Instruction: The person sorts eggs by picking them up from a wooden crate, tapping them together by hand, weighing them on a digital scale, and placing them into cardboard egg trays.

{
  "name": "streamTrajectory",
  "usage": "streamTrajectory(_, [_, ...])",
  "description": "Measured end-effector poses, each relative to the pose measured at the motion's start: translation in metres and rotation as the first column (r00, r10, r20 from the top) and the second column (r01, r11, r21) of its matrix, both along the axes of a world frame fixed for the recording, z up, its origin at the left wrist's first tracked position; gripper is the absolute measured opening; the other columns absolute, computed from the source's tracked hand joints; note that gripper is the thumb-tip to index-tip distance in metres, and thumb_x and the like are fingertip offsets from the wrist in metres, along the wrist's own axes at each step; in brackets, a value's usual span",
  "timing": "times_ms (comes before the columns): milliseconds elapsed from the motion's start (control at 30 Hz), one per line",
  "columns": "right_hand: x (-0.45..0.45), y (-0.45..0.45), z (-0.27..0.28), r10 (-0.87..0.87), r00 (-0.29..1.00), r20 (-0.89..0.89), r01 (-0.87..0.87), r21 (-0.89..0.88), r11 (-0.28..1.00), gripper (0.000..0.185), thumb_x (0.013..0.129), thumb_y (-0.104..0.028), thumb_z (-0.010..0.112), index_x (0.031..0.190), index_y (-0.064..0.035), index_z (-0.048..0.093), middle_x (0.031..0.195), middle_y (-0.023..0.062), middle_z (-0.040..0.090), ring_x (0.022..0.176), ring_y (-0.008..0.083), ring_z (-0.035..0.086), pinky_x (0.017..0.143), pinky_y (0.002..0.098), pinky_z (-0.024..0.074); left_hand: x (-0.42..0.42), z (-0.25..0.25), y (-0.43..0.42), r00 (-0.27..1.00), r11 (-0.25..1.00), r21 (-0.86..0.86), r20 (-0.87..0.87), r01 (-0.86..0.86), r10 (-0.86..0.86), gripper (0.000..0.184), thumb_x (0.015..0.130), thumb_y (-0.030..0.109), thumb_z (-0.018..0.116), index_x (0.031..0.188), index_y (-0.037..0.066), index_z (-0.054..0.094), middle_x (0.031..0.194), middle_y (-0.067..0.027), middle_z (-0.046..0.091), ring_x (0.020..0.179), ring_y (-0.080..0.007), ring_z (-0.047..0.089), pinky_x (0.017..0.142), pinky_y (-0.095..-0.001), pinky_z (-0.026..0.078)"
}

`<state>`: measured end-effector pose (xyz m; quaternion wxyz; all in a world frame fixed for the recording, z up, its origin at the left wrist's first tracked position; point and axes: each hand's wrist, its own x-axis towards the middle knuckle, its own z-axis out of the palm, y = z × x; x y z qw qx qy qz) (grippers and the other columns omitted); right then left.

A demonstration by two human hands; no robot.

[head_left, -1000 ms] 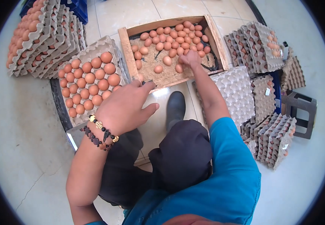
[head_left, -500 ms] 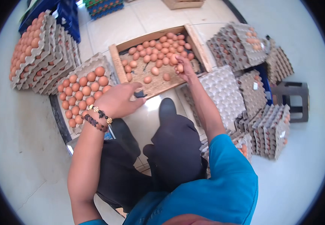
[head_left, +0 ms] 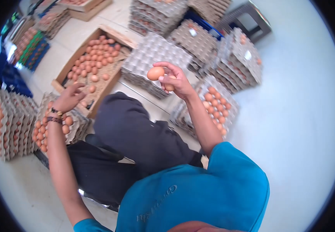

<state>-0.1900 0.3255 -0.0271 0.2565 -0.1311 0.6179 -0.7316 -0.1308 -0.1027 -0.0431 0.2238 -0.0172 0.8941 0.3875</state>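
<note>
Two brown eggs are in my right hand (head_left: pixel 179 82): one egg (head_left: pixel 156 73) sits at the thumb and fingertips, and a second egg (head_left: pixel 170 83) is tucked against the palm. This hand is raised in front of a stack of grey egg trays (head_left: pixel 156 52). My left hand (head_left: pixel 70 98), wearing bracelets, hovers at the near left corner of a wooden crate (head_left: pixel 111 87). Its fingers are apart and slightly bent, with nothing visible in them. Many loose eggs (head_left: pixel 94 58) lie in the crate. Below my left hand is a tray of eggs (head_left: pixel 42 133).
A partly filled egg tray (head_left: pixel 217 108) lies under my right forearm. Tall stacks of filled trays stand at the left (head_left: pixel 11 123) and right (head_left: pixel 237 62). Beyond them are a dark stool (head_left: pixel 252 23), green and blue trays (head_left: pixel 34 50) and another wooden crate (head_left: pixel 90 9).
My view has turned to the right. My right hand has lifted out of the crate with two eggs and moved over beside the trays. My left hand stays near the crate's near edge.
</note>
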Motion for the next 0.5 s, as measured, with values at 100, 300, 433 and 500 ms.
streamTrajectory(100, [0.043,0.044,0.004,-0.141,0.979,-0.146,0.16,0.125,0.979,0.045,0.084,-0.01,0.073,0.125,-0.0069,0.057,0.102,0.0062,0.063,0.064,0.0055,0.056,0.048,0.0189,0.0439,-0.006,0.013,0.031,0.999,0.981,0.185,-0.032,0.049,-0.043,0.041,0.097,0.022,0.061,0.133,0.004,0.055,0.11,-0.0094,0.065,0.1,-0.016,0.062,0.085,-0.0305,0.052])
streamTrajectory(300, [0.083,0.052,0.027,-0.244,0.964,-0.103,0.259,0.182,0.949,0.044,0.083,-0.011,0.077,0.121,-0.0057,0.056,0.098,0.0067,0.066,0.072,0.0045,0.057,0.049,0.0197,0.0443,-0.004,0.06,0.123,0.952,0.881,0.42,-0.291,0.22,-0.099,0.041,0.092,0.015,0.067,0.131,0.006,0.058,0.121,-0.0065,0.064,0.106,-0.0154,0.062,0.094,-0.0306,0.052])
streamTrajectory(433, [0.075,0.003,0.042,-0.149,0.964,-0.219,0.171,0.081,0.982,0.041,0.083,-0.01,0.078,0.115,-0.0005,0.056,0.098,0.0098,0.067,0.08,0.0091,0.063,0.06,0.0205,0.0506,0.014,0.088,0.176,0.911,0.759,0.533,-0.367,0.374,-0.191,0.053,0.085,0.01,0.073,0.136,0.008,0.056,0.128,-0.0067,0.061,0.109,-0.0162,0.062,0.095,-0.0323,0.052])
streamTrajectory(500, [0.062,-0.031,0.046,-0.081,0.95,-0.3,0.094,0.03,0.995,0.038,0.083,-0.009,0.078,0.112,0.0008,0.055,0.099,0.0113,0.068,0.086,0.0121,0.065,0.069,0.0214,0.053,0.02,0.086,0.181,0.851,0.753,0.498,-0.501,0.431,-0.156,0.054,0.084,0.01,0.074,0.136,0.009,0.057,0.13,-0.0066,0.061,0.109,-0.0154,0.061,0.093,-0.0312,0.052])
